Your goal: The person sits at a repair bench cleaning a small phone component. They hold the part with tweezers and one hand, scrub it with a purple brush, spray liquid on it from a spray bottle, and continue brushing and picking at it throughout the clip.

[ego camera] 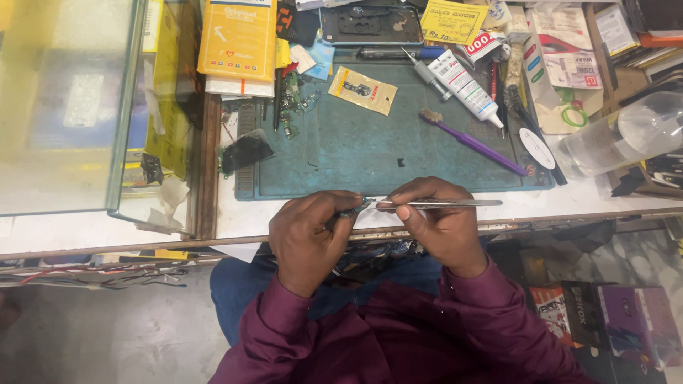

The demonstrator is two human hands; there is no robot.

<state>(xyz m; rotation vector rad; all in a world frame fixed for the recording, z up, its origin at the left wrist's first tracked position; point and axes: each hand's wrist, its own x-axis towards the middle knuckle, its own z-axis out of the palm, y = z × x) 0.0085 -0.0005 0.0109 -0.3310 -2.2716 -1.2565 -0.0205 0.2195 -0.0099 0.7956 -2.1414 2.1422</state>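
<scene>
1. Tweezers (441, 204): slim, silver metal, lying nearly level. The right hand (437, 220) pinches them near the tips, thumb and forefinger on top; the long handle end sticks out past that hand's right side.
2. Small part (353, 208): a tiny dark piece, mostly hidden, pinched in the left hand (309, 235) fingertips, just left of the tweezer tips, between both hands.
</scene>
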